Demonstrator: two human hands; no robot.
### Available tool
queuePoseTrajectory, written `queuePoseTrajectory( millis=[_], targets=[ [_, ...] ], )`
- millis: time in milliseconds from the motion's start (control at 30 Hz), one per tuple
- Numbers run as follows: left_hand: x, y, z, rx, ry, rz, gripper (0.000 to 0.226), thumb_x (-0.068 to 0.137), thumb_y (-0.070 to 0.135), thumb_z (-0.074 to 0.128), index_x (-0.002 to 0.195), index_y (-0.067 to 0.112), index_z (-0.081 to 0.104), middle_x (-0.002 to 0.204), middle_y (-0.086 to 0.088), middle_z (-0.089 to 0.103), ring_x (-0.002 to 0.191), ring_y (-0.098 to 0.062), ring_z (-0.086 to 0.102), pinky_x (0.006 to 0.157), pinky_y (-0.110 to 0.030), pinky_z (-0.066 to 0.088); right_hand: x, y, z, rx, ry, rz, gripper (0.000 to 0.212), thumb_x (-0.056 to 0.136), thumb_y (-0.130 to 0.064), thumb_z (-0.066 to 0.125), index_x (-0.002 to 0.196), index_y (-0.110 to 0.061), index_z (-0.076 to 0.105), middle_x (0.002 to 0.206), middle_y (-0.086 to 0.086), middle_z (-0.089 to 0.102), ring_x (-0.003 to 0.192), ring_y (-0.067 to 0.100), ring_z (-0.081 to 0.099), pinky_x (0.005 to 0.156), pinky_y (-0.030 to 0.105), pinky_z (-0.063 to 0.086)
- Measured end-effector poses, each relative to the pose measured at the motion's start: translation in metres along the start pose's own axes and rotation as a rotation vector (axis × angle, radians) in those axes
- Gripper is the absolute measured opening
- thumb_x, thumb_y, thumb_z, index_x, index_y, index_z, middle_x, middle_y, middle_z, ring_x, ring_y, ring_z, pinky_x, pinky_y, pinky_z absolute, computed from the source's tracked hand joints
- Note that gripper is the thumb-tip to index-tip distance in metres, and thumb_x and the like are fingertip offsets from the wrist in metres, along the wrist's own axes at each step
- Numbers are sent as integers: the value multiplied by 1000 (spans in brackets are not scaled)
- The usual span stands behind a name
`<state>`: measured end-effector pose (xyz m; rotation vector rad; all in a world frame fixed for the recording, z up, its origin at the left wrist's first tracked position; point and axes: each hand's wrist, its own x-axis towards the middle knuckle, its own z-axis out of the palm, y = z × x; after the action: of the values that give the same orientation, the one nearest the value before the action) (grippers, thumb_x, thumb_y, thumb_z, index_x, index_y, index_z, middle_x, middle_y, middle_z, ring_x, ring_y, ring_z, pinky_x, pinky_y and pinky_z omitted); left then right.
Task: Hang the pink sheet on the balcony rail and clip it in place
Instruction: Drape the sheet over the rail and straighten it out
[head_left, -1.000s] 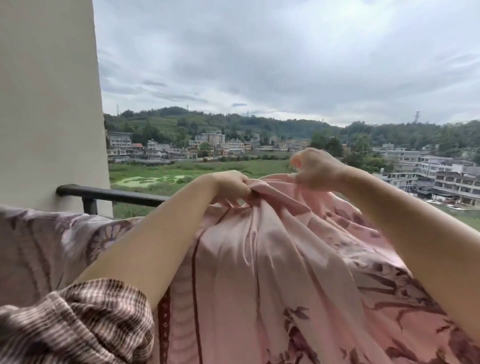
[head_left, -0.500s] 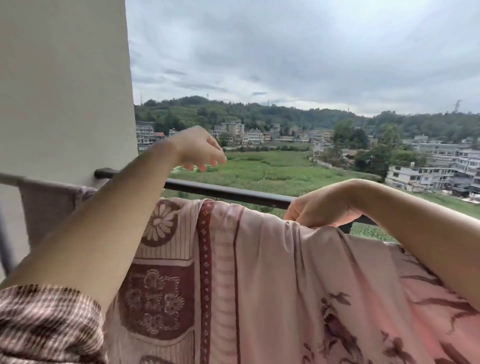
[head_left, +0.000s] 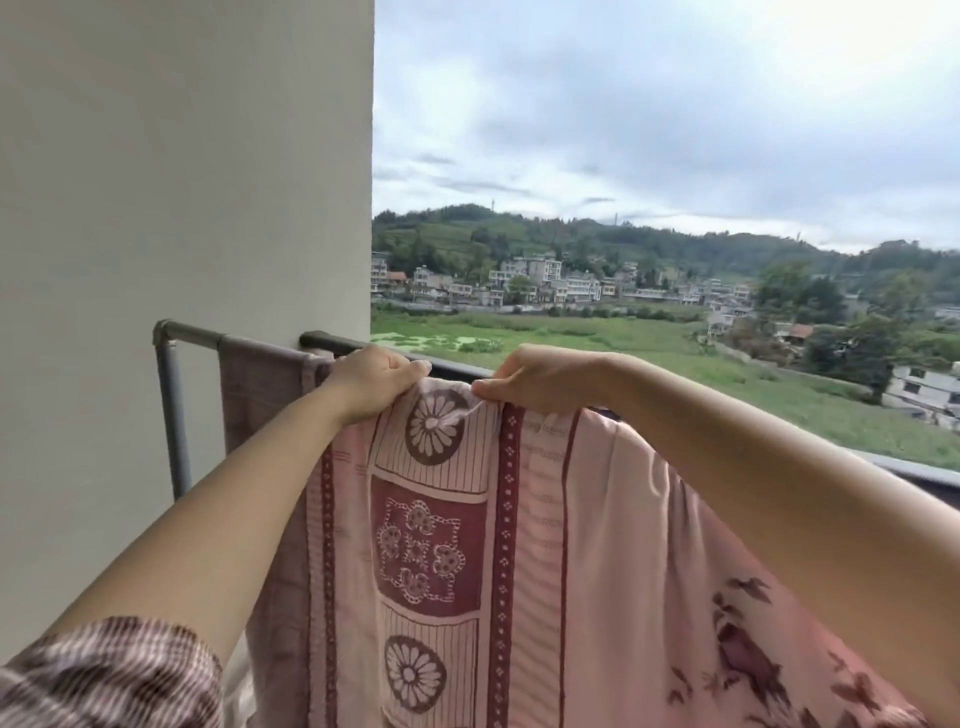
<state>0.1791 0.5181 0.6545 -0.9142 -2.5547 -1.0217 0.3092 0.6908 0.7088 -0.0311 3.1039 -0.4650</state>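
The pink sheet (head_left: 597, 545), with a dark red flower border and bird prints, hangs draped over the dark balcony rail (head_left: 457, 369). My left hand (head_left: 371, 382) grips the sheet's top edge near its left end, fingers curled over the fold. My right hand (head_left: 540, 382) pinches the same edge a short way to the right. Between the two hands the edge is bunched. No clip shows in either hand. The rail under the sheet is hidden.
A grey metal drying rack (head_left: 171, 395) stands against the cream wall (head_left: 182, 208) at left, with a mauve checked cloth (head_left: 260, 395) hung on it. Beyond the rail lie open air, fields and buildings. The rail runs on down to the right (head_left: 909, 475).
My left hand came down from above the rail and took hold of the sheet's top edge. My right hand slid left along the edge. The view swung left, showing the rack.
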Motion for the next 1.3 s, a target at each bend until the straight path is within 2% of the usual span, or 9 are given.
queuePoseTrajectory(
  millis=[167, 200, 300, 500, 767, 967, 1033, 1133, 1300],
  targets=[
    [-12, 1, -11, -59, -45, 81, 53, 94, 47, 48, 60, 8, 37, 61, 11, 64, 36, 4, 42, 56, -27, 31, 10, -1, 6, -43, 187, -35, 36, 94, -35, 57, 83, -4, 71, 80, 15, 69, 62, 17, 51, 57, 27, 40],
    [-12, -5, -18, -53, -95, 87, 57, 91, 54, 48, 64, 5, 42, 86, 24, 36, 43, 10, 48, 61, -26, 37, 8, -1, 6, -67, 230, -39, 34, 93, -34, 59, 73, -8, 67, 68, 9, 63, 58, 15, 48, 53, 25, 38],
    [-1, -43, -42, -69, -230, 90, 61, 66, 82, 53, 85, 27, 73, 94, 15, 72, 90, 3, 62, 84, -34, 50, 10, 0, 7, -162, 352, -48, 32, 94, -24, 59, 75, 2, 63, 66, 5, 60, 54, 15, 47, 50, 26, 41],
    [22, -77, -71, -354, -330, 185, 17, 74, 36, 73, 84, 25, 79, 84, -4, 76, 78, -22, 72, 73, -32, 57, 18, -15, 6, -694, 701, -42, 24, 103, -32, 38, 97, -14, 52, 68, -6, 58, 43, 5, 45, 40, 18, 31],
    [51, -33, -77, 342, 379, 280, 21, 95, 21, 57, 88, 14, 75, 82, -6, 72, 60, -16, 50, 52, -21, 33, 39, -12, -6, -873, 859, 86, 5, 94, -17, 57, 93, -13, 59, 86, 4, 62, 64, 14, 49, 51, 23, 38],
    [79, 1, -80, 268, 535, 290, 20, 89, 1, 52, 88, 0, 72, 83, -20, 70, 71, -28, 59, 62, -32, 40, 60, -27, -32, -66, 1028, 272, 17, 93, 1, 46, 87, -5, 61, 78, 6, 60, 68, 22, 57, 61, 32, 53],
    [148, 3, -54, 194, 270, 342, 26, 94, 9, 47, 113, 2, 64, 106, -24, 66, 98, -37, 62, 76, -38, 46, 79, -24, -41, -91, 983, 477, 12, 99, -12, 45, 105, -8, 55, 92, 7, 63, 83, 24, 61, 69, 33, 54],
    [137, -8, -20, 343, -372, 186, 62, 99, 47, 38, 150, 17, 19, 154, -17, 28, 141, -35, 27, 115, -43, 21, 70, -7, -18, 40, 314, 630, 67, 97, -48, 43, 149, -13, 20, 145, 11, 40, 128, 29, 46, 108, 44, 39],
    [106, -46, -6, 527, -1174, 3, 39, 102, 25, 40, 135, 5, 48, 139, -13, 49, 130, -29, 46, 88, -29, 45, 61, -14, 7, 274, -271, 630, 58, 96, -52, 41, 144, -19, 39, 151, 13, 35, 140, 30, 33, 116, 49, 24]
  ],
)
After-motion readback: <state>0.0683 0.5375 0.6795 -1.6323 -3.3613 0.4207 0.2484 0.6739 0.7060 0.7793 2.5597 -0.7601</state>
